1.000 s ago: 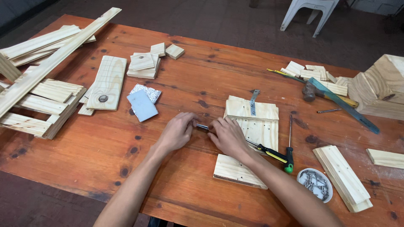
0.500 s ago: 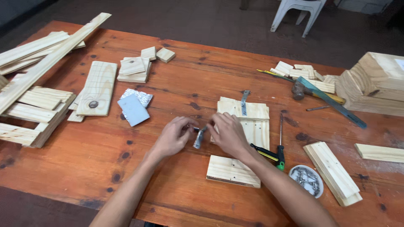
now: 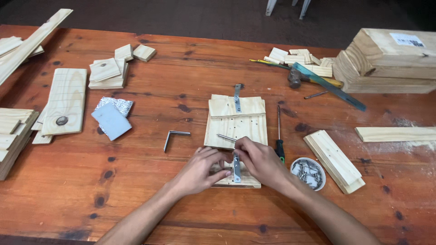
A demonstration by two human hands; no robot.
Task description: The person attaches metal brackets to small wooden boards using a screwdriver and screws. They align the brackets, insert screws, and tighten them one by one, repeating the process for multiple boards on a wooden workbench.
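Note:
A flat metal strip (image 3: pixel 236 169) lies upright across a small wooden board (image 3: pixel 245 181) near the table's front edge. My right hand (image 3: pixel 262 164) pinches the strip's upper end with its fingertips. My left hand (image 3: pixel 200 170) presses on the board's left edge, its fingers curled beside the strip. Just beyond the hands lies a larger pale wooden panel (image 3: pixel 236 121) with drilled holes. A second metal strip (image 3: pixel 237 100) sits at its far edge, and a thin metal pin (image 3: pixel 225 137) lies on its near part.
An L-shaped metal bracket (image 3: pixel 173 137) lies left of the panel, a screwdriver (image 3: pixel 279 138) right of it. A round dish of screws (image 3: pixel 309 173) and a plank (image 3: pixel 334 161) sit by my right wrist. Hammer (image 3: pixel 297 78), saw (image 3: pixel 329 87) and wood stacks (image 3: pixel 390 61) fill the far right; boards (image 3: pixel 66 100) lie left.
Both hands have drawn back toward the front edge. The metal strip now rests on the small near board, and the L-shaped bracket lies free on the table to the left.

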